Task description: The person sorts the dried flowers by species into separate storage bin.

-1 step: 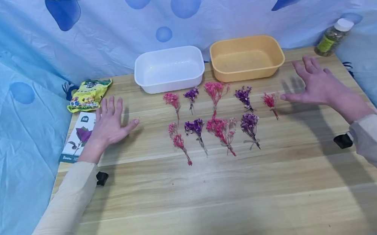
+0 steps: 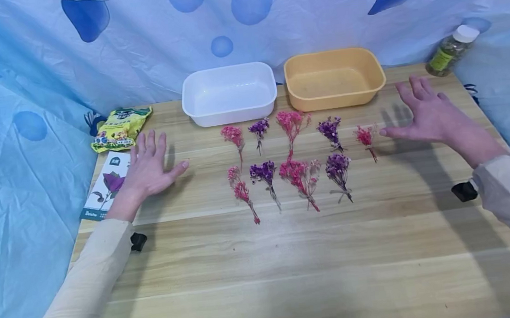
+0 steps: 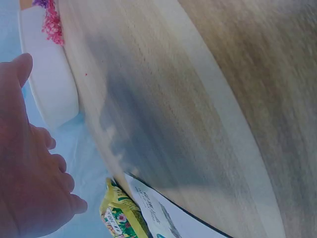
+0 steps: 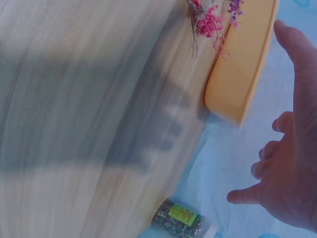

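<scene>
Left hand (image 2: 147, 165) hovers at nine o'clock of the flower sprigs (image 2: 289, 158) — fingers spread, holding nothing. Right hand (image 2: 425, 112) likewise at three o'clock.

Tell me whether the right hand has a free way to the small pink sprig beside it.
Probably yes: the right hand hovers open beside the small pink sprig, with only bare table between them.

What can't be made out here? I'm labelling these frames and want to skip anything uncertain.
- Printed text on the yellow packet and the card: too small in the head view, cut off by the edge in the left wrist view.
- Label of the bottle: too small in the head view, blurred in the right wrist view.
- Dried flower sprigs: both wrist views crop them.
</scene>
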`<state>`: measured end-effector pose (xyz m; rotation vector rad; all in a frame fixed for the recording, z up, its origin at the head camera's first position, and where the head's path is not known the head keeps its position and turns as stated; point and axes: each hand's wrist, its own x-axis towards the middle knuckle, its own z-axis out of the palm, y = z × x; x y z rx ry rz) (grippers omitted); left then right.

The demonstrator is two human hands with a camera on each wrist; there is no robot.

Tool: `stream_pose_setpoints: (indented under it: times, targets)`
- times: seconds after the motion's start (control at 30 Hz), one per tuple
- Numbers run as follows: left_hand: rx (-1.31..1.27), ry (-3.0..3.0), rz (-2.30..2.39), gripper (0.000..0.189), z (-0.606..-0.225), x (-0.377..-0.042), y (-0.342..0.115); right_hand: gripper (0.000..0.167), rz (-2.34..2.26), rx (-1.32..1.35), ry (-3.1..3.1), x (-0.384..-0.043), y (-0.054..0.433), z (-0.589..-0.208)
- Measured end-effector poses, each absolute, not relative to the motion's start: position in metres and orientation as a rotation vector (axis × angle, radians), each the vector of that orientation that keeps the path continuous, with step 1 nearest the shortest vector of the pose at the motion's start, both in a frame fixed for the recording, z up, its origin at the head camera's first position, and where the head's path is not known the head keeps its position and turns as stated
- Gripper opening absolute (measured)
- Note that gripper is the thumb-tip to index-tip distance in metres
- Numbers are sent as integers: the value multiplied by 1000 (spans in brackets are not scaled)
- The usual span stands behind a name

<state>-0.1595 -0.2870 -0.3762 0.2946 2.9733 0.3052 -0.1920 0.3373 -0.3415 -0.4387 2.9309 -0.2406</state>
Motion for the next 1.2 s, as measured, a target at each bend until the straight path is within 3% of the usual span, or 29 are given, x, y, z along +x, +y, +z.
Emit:
stream_pose_setpoints:
  times: [0.2, 0.37, 0.5, 0.67, 0.8, 1.13, 1.2]
  targets:
    - [310, 3076, 429, 88, -375, -163, -285, 104, -328, -511, 2984, -187, 318, -341]
    - [281, 3171, 902, 48, -360, -182, -272, 61, -688, -726, 2998, -180, 267, -332]
    - [268, 3053, 1160, 46, -349, -216, -260, 39, -964, -918, 2868, -182, 207, -328]
    - [253, 2892, 1173, 74, -354, -252, -255, 49, -1010, -981, 2654, -185, 124, -327]
    - [260, 2837, 1200, 83, -368, -266, -254, 56, -982, -905, 2554, -191, 74, -334]
    - [327, 2907, 1071, 93, -376, -280, -257, 76, -881, -726, 2566, -206, 22, -352]
    - [328, 2912, 992, 97, -378, -284, -258, 71, -881, -701, 2559, -208, 16, -356]
